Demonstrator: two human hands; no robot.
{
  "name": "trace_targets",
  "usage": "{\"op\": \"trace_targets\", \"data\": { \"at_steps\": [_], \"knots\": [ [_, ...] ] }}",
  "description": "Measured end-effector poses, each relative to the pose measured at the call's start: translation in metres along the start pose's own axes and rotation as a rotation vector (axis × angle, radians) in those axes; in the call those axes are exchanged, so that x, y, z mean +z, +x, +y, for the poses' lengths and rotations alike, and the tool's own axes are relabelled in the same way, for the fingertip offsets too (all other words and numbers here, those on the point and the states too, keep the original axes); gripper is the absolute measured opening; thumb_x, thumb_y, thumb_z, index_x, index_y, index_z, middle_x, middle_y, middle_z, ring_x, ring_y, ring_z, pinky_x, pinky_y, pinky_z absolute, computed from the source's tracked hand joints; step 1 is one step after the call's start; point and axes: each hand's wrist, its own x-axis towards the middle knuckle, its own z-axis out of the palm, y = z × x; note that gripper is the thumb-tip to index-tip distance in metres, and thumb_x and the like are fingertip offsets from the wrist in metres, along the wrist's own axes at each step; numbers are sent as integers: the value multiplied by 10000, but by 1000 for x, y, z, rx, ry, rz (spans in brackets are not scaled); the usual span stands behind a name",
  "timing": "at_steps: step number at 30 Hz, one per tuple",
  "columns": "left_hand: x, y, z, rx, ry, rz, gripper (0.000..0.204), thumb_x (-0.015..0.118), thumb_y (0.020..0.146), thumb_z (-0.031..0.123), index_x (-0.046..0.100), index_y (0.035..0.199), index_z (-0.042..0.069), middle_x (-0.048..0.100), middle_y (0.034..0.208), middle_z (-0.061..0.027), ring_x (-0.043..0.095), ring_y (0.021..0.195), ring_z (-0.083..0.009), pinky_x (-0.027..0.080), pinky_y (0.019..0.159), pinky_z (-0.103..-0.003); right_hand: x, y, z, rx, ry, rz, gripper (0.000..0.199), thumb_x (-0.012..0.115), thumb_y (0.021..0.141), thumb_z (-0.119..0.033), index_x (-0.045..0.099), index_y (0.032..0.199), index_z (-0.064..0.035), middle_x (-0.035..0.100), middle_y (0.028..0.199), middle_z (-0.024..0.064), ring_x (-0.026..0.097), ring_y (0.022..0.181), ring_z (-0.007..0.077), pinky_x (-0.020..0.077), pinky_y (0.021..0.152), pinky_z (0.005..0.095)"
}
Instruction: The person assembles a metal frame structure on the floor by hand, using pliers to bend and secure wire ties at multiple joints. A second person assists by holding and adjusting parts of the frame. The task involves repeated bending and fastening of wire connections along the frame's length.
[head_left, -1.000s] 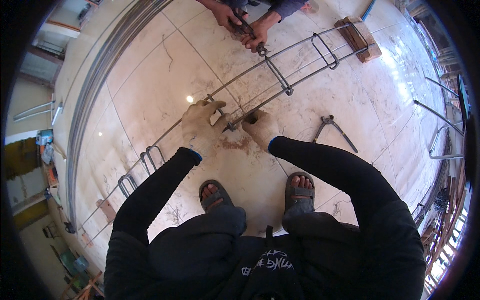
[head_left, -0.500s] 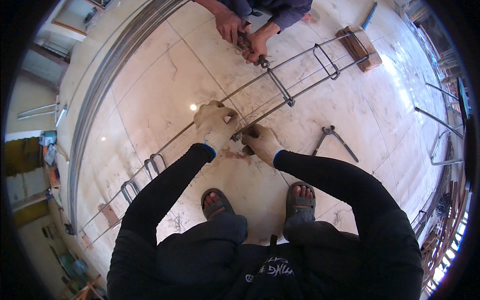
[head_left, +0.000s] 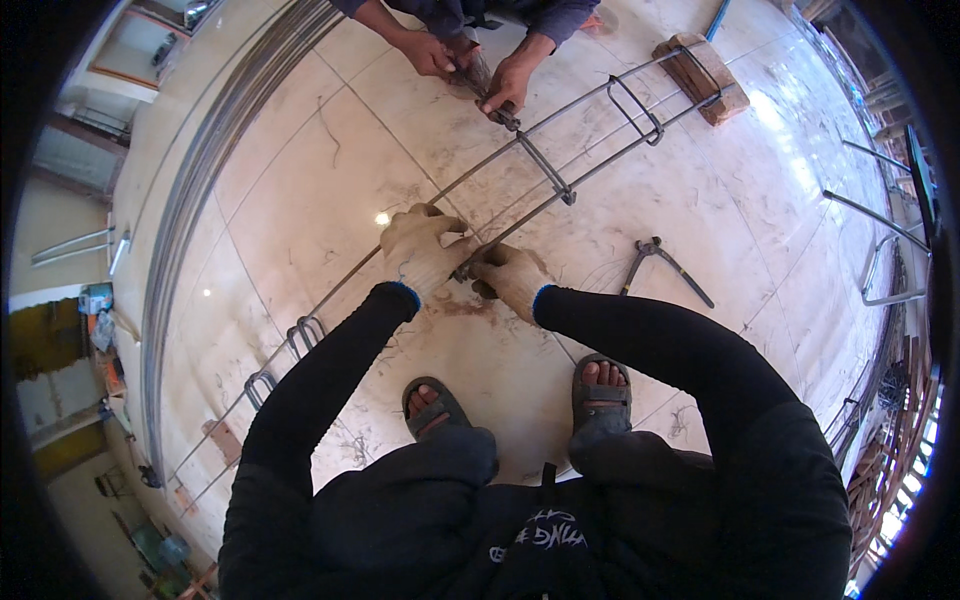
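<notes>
A long, narrow rebar cage, with rectangular stirrups on steel bars, runs diagonally across the tiled floor. My left hand, in a pale work glove, is closed over the cage, fingers bent around its far bar side. Beside it my right hand, gloved too, grips the near bar with curled fingers; a small dark piece shows at the joint, too hidden to name. A stirrup stands farther along the bars. Pincers lie open on the floor to the right of my right hand.
Across the cage, a co-worker's hands hold a dark tool at the far bar. A brick block props the cage's far right end. Loose stirrups hang at the left. Long steel rods lie farther left.
My right hand has shifted slightly left and is closer to my left hand. The co-worker's hands have moved a little left and up. The whole view has shifted slightly.
</notes>
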Motion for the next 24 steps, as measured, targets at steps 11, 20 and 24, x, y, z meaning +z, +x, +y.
{"op": "trace_targets", "data": {
  "at_steps": [11,20,24],
  "knots": [
    [20,-4,-19,112,132,216,161,833,917,306,889,1023,200,801,1142,-31,710,1097,-321,546,940,-479,21,-43,25,-110,-485,165,287,625,1042,-154,784,1206,19,816,1075,217,805,998,365,626,853,433],
    [5,-32,-17,192,-176,129,470,934,799,200,825,1251,129,821,1202,-100,754,1119,-314,569,1021,-472,0,-22,13,-189,-695,-25,351,657,982,-196,826,1237,-25,820,1189,222,787,1097,377,607,980,442],
    [18,-42,-32,259,-117,184,675,974,773,150,753,1410,116,818,1247,-107,753,1153,-289,606,986,-439,-2,-25,11,-270,-718,-5,373,644,996,-212,815,1269,-24,821,1193,216,784,1109,370,601,993,440]
  ]
}}
